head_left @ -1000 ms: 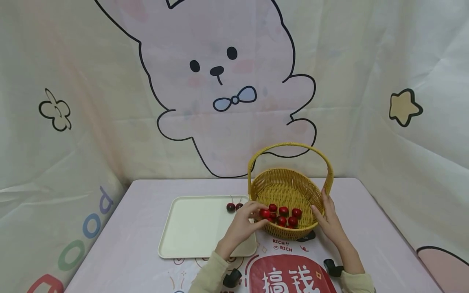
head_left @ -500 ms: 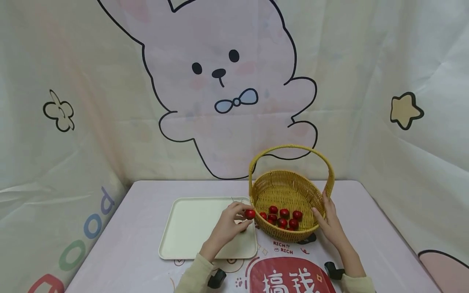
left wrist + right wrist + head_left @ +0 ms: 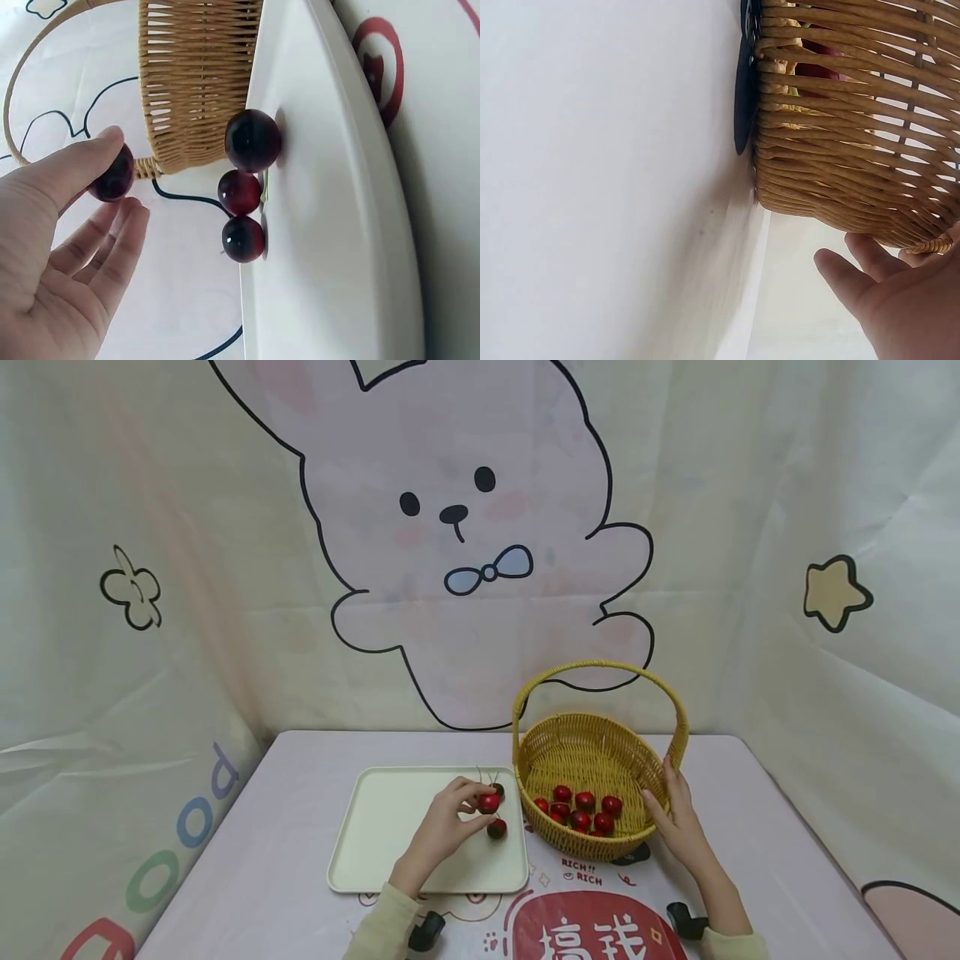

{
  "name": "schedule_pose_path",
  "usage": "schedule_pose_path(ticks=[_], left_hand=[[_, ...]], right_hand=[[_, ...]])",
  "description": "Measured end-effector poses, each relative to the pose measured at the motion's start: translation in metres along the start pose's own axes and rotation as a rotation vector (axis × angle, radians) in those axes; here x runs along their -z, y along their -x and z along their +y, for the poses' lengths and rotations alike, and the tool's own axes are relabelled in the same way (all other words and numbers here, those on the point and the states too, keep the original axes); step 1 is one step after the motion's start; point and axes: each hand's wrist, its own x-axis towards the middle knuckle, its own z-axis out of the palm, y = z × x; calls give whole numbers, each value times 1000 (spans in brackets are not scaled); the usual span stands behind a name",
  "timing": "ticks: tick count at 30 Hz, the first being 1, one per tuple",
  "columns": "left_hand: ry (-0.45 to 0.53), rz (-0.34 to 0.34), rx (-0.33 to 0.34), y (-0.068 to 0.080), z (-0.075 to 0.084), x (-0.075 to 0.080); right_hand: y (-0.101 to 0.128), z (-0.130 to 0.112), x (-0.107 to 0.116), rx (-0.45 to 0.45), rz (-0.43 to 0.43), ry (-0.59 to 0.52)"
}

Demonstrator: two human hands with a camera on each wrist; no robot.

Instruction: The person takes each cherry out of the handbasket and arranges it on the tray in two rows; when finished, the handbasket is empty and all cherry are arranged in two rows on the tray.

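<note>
My left hand (image 3: 442, 827) pinches a dark red cherry (image 3: 488, 803) between thumb and fingertips, over the right part of the cream tray (image 3: 405, 877). Three other cherries sit along that side of the tray: a near one (image 3: 253, 140), a middle one (image 3: 239, 192) and a far one (image 3: 244, 239) in the left wrist view. At the right stands a yellow wicker basket (image 3: 585, 756) with a tall handle, several red cherries (image 3: 585, 802) lying in its front part. My right hand (image 3: 686, 827) holds the basket's right side, thumb at the rim and fingers along the outside wall.
The tray and basket stand side by side on a white tabletop (image 3: 300, 777) with red printed figures near its front. Behind and at both sides hang cloth walls (image 3: 750, 568) with cartoon drawings. A dark band (image 3: 427, 932) lies at my left wrist.
My left hand has drawn a cherry out of the basket and carried it left over the tray. The right hand keeps its hold on the basket. The head view has shifted slightly.
</note>
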Motion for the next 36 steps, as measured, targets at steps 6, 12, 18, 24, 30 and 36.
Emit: schedule_pose_path(ticks=[6, 12, 18, 24, 30, 36], left_hand=[[-54, -36, 42, 2, -4, 5], [-105, -55, 92, 5, -12, 5], [-112, -90, 133, 6, -17, 4], [-153, -112, 160, 8, -22, 3], [-187, -146, 181, 8, -23, 3], [-198, -163, 191, 11, -26, 2]], right_hand=[[1, 0, 0, -5, -1, 4], [0, 0, -1, -4, -1, 1], [0, 0, 0, -8, -3, 8], [1, -1, 1, -13, 0, 20], [1, -1, 1, -6, 3, 10], [0, 0, 0, -9, 3, 13]])
